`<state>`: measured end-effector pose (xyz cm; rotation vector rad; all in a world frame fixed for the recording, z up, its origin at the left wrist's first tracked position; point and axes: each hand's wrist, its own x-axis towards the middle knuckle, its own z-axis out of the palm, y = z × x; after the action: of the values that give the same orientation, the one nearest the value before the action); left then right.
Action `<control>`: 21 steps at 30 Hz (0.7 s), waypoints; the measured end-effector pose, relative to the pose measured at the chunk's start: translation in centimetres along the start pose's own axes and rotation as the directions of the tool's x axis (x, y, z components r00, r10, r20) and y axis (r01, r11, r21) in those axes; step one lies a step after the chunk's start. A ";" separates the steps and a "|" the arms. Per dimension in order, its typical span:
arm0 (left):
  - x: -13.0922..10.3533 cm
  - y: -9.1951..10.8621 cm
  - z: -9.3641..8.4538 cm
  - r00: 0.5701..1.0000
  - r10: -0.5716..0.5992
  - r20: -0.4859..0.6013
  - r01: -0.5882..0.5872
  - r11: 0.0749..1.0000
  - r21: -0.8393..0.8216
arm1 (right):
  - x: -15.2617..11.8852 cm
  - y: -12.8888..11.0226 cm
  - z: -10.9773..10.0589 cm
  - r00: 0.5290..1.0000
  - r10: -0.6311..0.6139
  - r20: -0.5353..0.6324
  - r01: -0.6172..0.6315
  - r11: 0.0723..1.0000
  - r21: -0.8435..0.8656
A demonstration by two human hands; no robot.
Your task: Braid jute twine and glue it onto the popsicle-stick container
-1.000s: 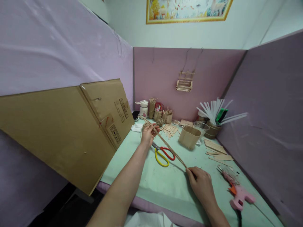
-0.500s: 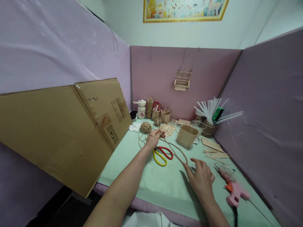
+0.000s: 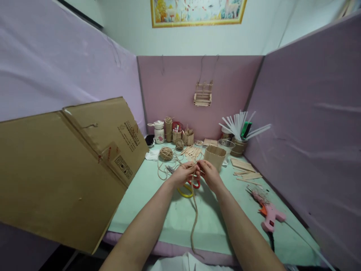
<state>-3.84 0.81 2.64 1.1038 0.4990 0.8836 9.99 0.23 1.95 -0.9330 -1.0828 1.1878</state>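
Note:
My left hand and my right hand meet over the middle of the table, fingers pinched on brown twine. One end of the twine hangs from between them toward the table's front edge. Beneath the hands lie scissors with one yellow and one red handle, partly covered by the fingers. A ball of twine sits behind my left hand, with loose loops beside it. Just behind my right hand stands a container made of wooden sticks.
A large cardboard sheet leans at the left. At the right lie wooden sticks and a pink glue gun with a cord. White glue sticks, a clear cup and a white jar stand at the back.
My right hand has moved up and left to join my left hand and now pinches the twine. The twine's loop has become a hanging end. The view has shifted to the right.

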 end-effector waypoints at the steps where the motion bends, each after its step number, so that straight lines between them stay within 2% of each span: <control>1: -0.1 0.0 0.1 0.999 -0.038 -0.018 0.038 0.999 -0.002 | -0.2 0.2 -0.2 1.000 0.019 0.024 -0.020 0.999 0.041; 3: -0.1 0.1 0.4 0.995 -0.087 -0.046 0.087 0.996 -0.001 | -0.5 0.4 -0.5 1.000 0.004 0.008 -0.004 0.998 0.063; 5: 0.1 -0.1 0.6 0.993 -0.097 -0.074 0.098 0.995 0.006 | -0.7 0.3 -0.7 0.991 -0.072 -0.109 0.073 0.997 -0.001; 8: 0.5 -0.7 0.7 0.982 -0.049 -0.184 0.058 0.997 0.044 | -0.8 0.3 -0.7 0.906 -0.286 -0.311 0.212 0.944 -0.251; 10: 0.9 -1.4 0.6 0.964 0.015 -0.267 0.013 0.995 0.101 | -1.1 0.3 -0.5 0.866 -0.400 -0.301 0.272 0.881 -0.387; 12: 1.2 -2.0 0.6 0.951 0.069 -0.300 -0.018 0.986 0.168 | -1.3 0.4 -0.3 0.883 -0.436 -0.171 0.323 0.831 -0.452; 14: 1.3 -2.4 0.6 0.952 0.092 -0.291 -0.025 0.973 0.228 | -1.3 0.5 -0.3 0.907 -0.417 -0.056 0.347 0.817 -0.461; 15: 1.4 -2.5 0.7 0.956 0.097 -0.276 -0.024 0.966 0.259 | -1.3 0.6 -0.4 0.918 -0.394 -0.048 0.335 0.833 -0.440; 19: 1.1 -2.3 1.1 0.976 0.117 -0.184 -0.046 0.936 0.350 | -0.4 1.1 -1.1 0.957 -0.207 -0.204 0.169 0.967 -0.191; 21: 0.9 -2.0 1.2 0.981 0.110 -0.160 -0.050 0.940 0.338 | -0.1 1.3 -1.4 0.964 -0.117 -0.237 0.099 0.991 -0.088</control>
<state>-1.66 0.52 1.34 1.3681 0.7764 0.9981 11.00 0.37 0.32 -1.0348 -0.9739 0.9220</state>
